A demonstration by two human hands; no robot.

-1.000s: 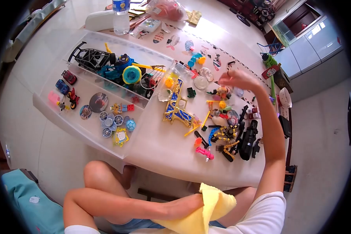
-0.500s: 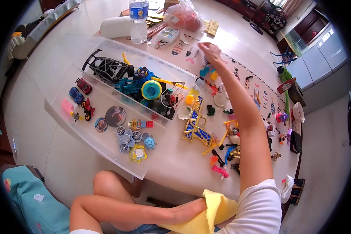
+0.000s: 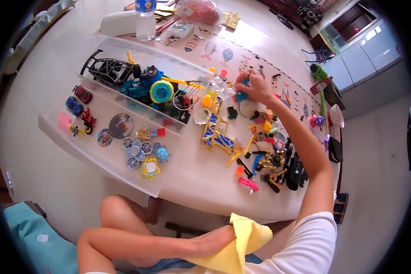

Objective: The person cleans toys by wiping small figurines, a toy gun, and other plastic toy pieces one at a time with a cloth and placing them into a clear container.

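My left hand (image 3: 218, 241) rests over my lap, its fingers closed on a yellow cloth (image 3: 249, 235). My right hand (image 3: 253, 86) is over the far middle of the table, fingers bent around a small teal toy piece (image 3: 242, 95); its exact kind is hard to make out. Just left of that hand lies a clear plastic piece (image 3: 220, 86). A clear round piece (image 3: 248, 108) sits below it. A blue and gold toy gun (image 3: 218, 130) lies nearer to me, with a yellow piece (image 3: 207, 101) and a dark green block (image 3: 232, 113) beside it.
A clear plastic box (image 3: 118, 44) holds toy vehicle parts. Toy cars (image 3: 74, 106), discs (image 3: 121, 126) and minifigures (image 3: 150, 133) lie on a clear lid. Several small toys crowd the right side, including a pink figure (image 3: 248, 184). A water bottle (image 3: 145, 25) stands at the back.
My right hand has come back toward me from the table's far side and down onto the teal piece. My left hand still holds the cloth. The whole view has shifted slightly.
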